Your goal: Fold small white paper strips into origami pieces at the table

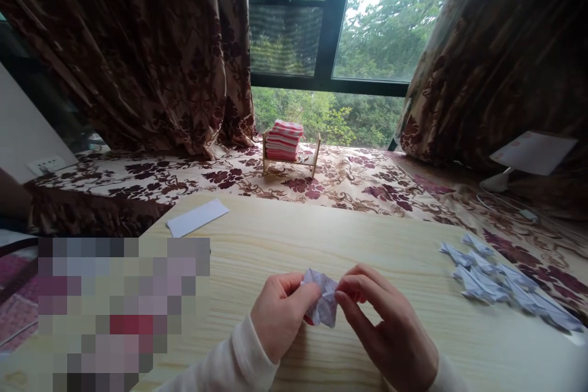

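Observation:
A small folded piece of whitish paper [324, 300] is held between both hands above the light wooden table [285, 245]. My left hand [282, 312] pinches its left side with thumb and fingers closed. My right hand [390, 324] pinches its right side, fingers curled. Both wrists wear pale long sleeves.
Several folded paper pieces [496, 282] lie at the table's right edge. A flat white paper strip [197, 218] lies at the far left. A blurred patch covers the near left. Beyond stands a tiny wooden bed with striped cloths [287, 144] on floral fabric, between curtains.

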`<state>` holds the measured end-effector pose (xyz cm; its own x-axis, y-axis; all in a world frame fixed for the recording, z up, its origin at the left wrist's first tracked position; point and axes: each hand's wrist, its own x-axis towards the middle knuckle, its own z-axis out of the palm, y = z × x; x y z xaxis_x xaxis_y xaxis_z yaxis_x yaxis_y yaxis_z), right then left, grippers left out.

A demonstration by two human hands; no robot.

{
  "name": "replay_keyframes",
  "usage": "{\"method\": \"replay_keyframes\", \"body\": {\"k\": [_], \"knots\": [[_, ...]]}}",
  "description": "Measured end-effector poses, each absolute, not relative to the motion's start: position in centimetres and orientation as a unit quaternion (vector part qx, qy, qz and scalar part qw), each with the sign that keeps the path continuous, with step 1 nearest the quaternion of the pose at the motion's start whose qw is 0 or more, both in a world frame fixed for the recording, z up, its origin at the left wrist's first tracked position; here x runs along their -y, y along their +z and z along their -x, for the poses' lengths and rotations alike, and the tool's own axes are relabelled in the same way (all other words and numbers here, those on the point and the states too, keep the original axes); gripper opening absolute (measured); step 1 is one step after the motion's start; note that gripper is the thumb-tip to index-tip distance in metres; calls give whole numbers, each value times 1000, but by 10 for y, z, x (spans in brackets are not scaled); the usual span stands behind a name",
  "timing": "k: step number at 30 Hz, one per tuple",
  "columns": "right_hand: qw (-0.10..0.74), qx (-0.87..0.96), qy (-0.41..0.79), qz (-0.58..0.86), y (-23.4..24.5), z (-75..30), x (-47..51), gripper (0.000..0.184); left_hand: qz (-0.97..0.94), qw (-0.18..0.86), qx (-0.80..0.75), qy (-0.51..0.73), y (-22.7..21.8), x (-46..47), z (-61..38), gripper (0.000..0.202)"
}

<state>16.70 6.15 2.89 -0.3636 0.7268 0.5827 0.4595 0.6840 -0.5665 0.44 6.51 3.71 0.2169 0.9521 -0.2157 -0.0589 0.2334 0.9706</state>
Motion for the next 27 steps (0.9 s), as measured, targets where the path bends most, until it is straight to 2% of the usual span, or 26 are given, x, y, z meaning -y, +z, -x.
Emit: {"method": "replay_keyframes", "body": {"k": [10,15,27], "knots": [[420,820,146,361,32,-168,-61,11,-542,577,-488,369,35,-64,-4,22],[416,823,139,361,32,-169,-60,15,-534,587,-484,369,34,-63,-5,20],[365,869,31,333,38,-167,-61,17,-535,575,-497,369,35,-62,-6,15]]}}
